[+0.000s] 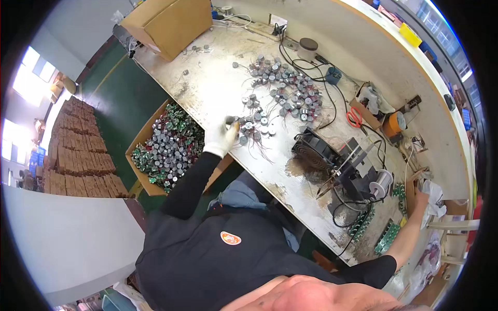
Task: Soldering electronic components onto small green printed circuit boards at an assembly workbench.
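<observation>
My left hand, in a white glove, is over the front edge of the workbench. Its fingers are curled around something small that I cannot make out, beside a loose group of small round metal motors with thin wires. My bare right hand reaches far to the right, at a small brown cardboard box next to a white plastic bag. The fingers of that hand are mostly hidden. Strips of green circuit boards lie near my right forearm.
A larger heap of motors lies farther back. A black fan and a solder wire spool on a stand occupy the middle right, among loose cables. Red-handled scissors lie behind. Below the bench's left edge stands a carton full of motors.
</observation>
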